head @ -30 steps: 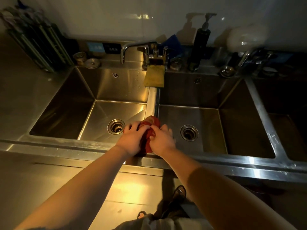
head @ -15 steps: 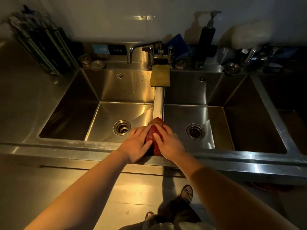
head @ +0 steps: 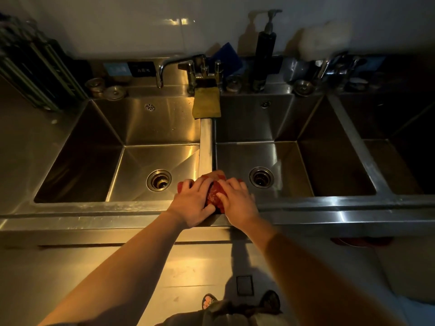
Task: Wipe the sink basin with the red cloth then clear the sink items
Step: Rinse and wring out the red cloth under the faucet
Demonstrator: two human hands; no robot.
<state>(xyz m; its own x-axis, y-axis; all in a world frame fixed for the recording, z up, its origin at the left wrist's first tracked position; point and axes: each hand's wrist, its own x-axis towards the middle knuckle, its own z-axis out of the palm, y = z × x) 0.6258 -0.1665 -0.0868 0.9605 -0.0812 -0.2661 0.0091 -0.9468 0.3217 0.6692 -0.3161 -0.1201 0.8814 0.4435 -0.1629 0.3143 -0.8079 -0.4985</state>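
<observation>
Atop the divider, red cloth, long axis crosswise

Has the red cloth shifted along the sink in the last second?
No. The red cloth still sits on the near end of the centre divider, only spread a little wider.

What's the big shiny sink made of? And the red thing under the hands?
The silver metal sink looks like brushed stainless steel: grey, with streaky, mirror-like reflections. The crumpled red cloth under the left hand and right hand seems soft fabric, since it bunches into folds; which fibre, I cannot tell.
</observation>
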